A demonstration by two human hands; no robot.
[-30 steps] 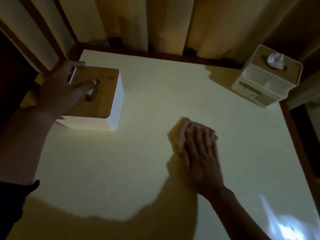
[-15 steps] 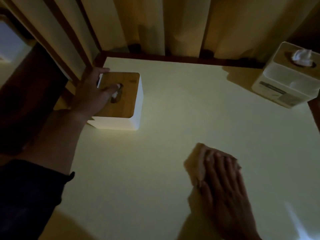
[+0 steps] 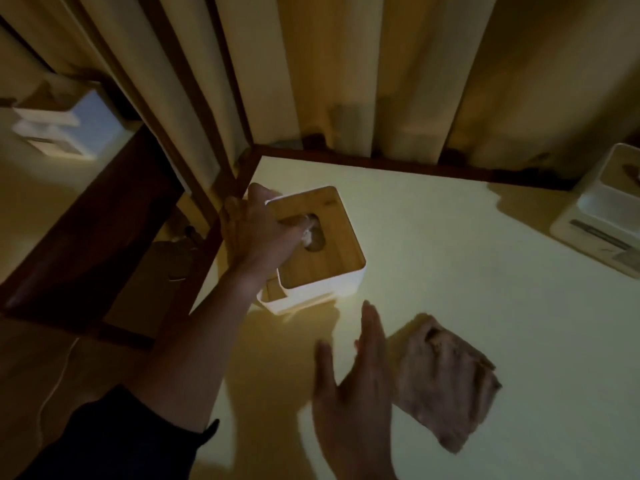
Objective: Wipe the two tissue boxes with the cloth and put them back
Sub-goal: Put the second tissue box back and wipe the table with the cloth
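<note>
A white tissue box with a wooden lid (image 3: 318, 247) stands near the left edge of the pale table (image 3: 450, 271). My left hand (image 3: 256, 230) grips its left side, fingers over the far corner and thumb on the lid by the slot. The crumpled cloth (image 3: 446, 379) lies flat on the table in front of the box. My right hand (image 3: 353, 393) hovers just left of the cloth with straight fingers, apart from it. The second white tissue box (image 3: 602, 213) sits at the far right, partly cut off by the frame.
Curtains (image 3: 346, 71) hang behind the table's dark wooden rim. To the left stands a dark wooden frame (image 3: 86, 237), with a thin white cable (image 3: 55, 382) on the floor below it.
My right hand has lifted off the cloth and now hovers to its left. The left hand keeps its hold on the box, which sits lifted off its wooden base at the front-left corner.
</note>
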